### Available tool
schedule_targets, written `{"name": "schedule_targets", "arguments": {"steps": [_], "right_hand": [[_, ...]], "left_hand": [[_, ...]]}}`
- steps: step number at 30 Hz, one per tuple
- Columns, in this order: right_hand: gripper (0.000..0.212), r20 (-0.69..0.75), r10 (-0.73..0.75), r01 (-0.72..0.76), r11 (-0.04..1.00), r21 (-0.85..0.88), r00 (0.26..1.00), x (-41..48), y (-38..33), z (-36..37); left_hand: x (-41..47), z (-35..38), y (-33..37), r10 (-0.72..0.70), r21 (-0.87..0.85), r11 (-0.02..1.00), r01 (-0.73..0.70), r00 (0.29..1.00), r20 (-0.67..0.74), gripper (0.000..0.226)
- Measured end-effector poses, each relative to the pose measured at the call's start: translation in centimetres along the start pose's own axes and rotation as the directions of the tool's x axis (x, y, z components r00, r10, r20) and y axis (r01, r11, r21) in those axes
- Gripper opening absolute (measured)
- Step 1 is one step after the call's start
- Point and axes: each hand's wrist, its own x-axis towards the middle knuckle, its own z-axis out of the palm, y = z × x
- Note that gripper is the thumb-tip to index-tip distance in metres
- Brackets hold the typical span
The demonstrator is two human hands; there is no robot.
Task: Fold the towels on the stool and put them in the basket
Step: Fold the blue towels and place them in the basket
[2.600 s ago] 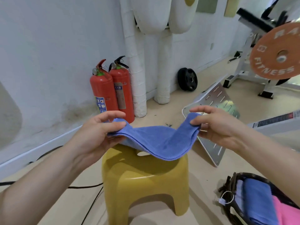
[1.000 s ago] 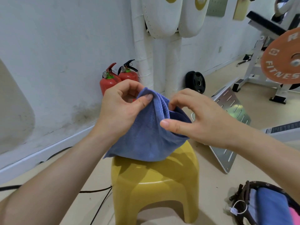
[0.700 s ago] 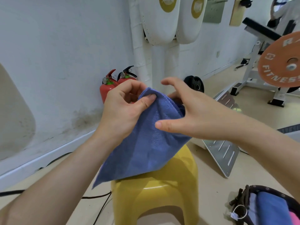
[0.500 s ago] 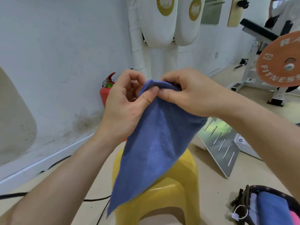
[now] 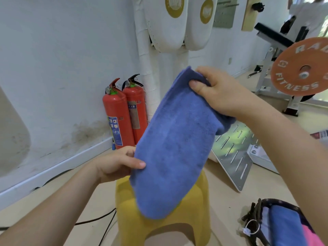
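While the blue towel (image 5: 174,148) is held above the stool (image 5: 159,226), its long axis sloping down from the right hand (image 5: 218,93) clenched on its top end, its left edge is pinched by the left hand (image 5: 117,164), the basket (image 5: 282,201) lying nearer the right.

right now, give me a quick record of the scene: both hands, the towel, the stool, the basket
left hand: pinches the blue towel at its lower left edge
right hand: grips the towel's top end
blue towel: folded, held up, lower end over the yellow stool
yellow stool: under the towel
basket: floor, lower right, holding a second blue towel and a pink towel
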Motion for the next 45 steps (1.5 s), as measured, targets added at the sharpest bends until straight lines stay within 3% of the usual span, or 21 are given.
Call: {"name": "schedule_targets", "arguments": {"steps": [2, 4, 7, 10, 12, 14, 16, 19, 21, 23, 26, 30, 32, 35, 37, 39, 41, 43, 45], "right_hand": [[0.022, 0.019, 0.132, -0.133, 0.983, 0.13, 0.991, 0.1, 1.5, 0.5], [0.025, 0.048, 0.212, -0.216, 0.97, 0.113, 0.976, 0.2, 3.0, 1.3], [0.028, 0.095, 0.33, -0.328, 0.944, -0.034, 0.939, -0.1, 5.5, 3.4], [0.03, 0.168, 0.468, -0.458, 0.884, -0.093, 0.868, -2.6, 8.9, 8.2], [0.031, 0.187, 0.573, -0.561, 0.819, -0.119, 0.798, -5.3, 11.3, 11.9], [0.035, 0.214, 0.662, -0.655, 0.747, -0.115, 0.718, -7.3, 13.3, 14.5], [0.037, 0.267, 0.739, -0.764, 0.645, -0.016, 0.618, -7.9, 14.4, 15.1], [0.03, 0.367, 0.764, -0.838, 0.538, 0.093, 0.531, -7.3, 14.9, 14.4], [0.027, 0.345, 0.728, -0.792, 0.606, 0.08, 0.592, -6.7, 15.1, 14.4], [0.024, 0.28, 0.658, -0.685, 0.729, -0.001, 0.699, -6.5, 15.2, 15.0], [0.025, 0.224, 0.537, -0.541, 0.839, -0.048, 0.813, -6.7, 14.9, 15.9], [0.022, 0.151, 0.503, -0.481, 0.862, -0.16, 0.851, -6.7, 15.1, 16.9], [0.021, 0.13, 0.529, -0.495, 0.839, -0.224, 0.839, -6.7, 15.1, 17.3], [0.025, 0.101, 0.559, -0.487, 0.785, -0.382, 0.823, -6.9, 14.2, 17.4], [0.028, 0.048, 0.463, -0.38, 0.779, -0.499, 0.885, -6.6, 13.3, 17.3], [0.035, 0.059, 0.264, -0.191, 0.819, -0.541, 0.963, -6.1, 11.8, 17.8], [0.05, 0.238, 0.122, -0.006, 0.9, -0.435, 0.964, -5.8, 9.6, 19.5], [0.063, 0.456, 0.062, 0.093, 0.946, -0.311, 0.888, -6.6, 7.7, 21.9], [0.062, 0.567, 0.101, 0.096, 0.947, -0.308, 0.818, -7.6, 7.5, 23.1]], "left_hand": [[-0.3, -1.3, -0.7, -0.005, -0.167, 0.986, 0.004, 1.0, -0.006, 0.063], [-0.6, -2.2, -0.8, -0.002, -0.235, 0.972, -0.006, 0.999, -0.033, 0.061], [-0.5, -3.6, -0.5, -0.073, -0.096, 0.994, 0.058, 0.984, -0.165, 0.053], [0.6, -4.7, -2.2, -0.159, 0.022, 0.98, 0.195, 0.853, -0.498, 0.042], [1.6, -4.5, -4.3, -0.206, -0.055, 0.972, 0.227, 0.723, -0.659, 0.034], [2.1, -3.9, -5.8, -0.273, -0.174, 0.962, 0.213, 0.671, -0.689, 0.021], [2.3, -3.7, -6.1, -0.294, -0.22, 0.956, 0.195, 0.665, -0.687, 0.015], [1.8, -3.9, -5.7, -0.267, -0.049, 0.949, 0.311, 0.71, -0.652, 0.055], [1.5, -3.6, -5.6, -0.274, 0.071, 0.912, 0.403, 0.732, -0.624, 0.071], [1.5, -3.1, -6.0, -0.231, 0.098, 0.92, 0.381, 0.726, -0.648, 0.065], [2.0, -2.4, -7.4, 0.058, 0.269, 0.928, 0.257, 0.615, -0.787, 0.06], [2.2, -2.5, -8.5, 0.415, 0.577, 0.778, 0.247, 0.487, -0.768, 0.064], [2.1, -2.8, -8.8, 0.425, 0.635, 0.689, 0.349, 0.516, -0.744, 0.062], [1.9, -2.9, -9.4, 0.227, 0.591, 0.566, 0.575, 0.58, -0.782, 0.057], [1.7, -2.8, -9.1, 0.297, 0.644, 0.442, 0.625, 0.575, -0.762, 0.053], [2.5, -2.3, -8.6, 0.495, 0.799, 0.271, 0.537, 0.634, -0.594, 0.047], [4.0, -1.0, -8.3, 0.555, 0.919, 0.125, 0.374, 0.742, -0.377, 0.043], [5.5, 0.8, -8.9, 0.365, 0.958, 0.098, 0.27, 0.886, -0.287, 0.059], [5.9, 1.4, -10.0, 0.165, 0.936, 0.15, 0.319, 0.925, -0.342, 0.079]]}}
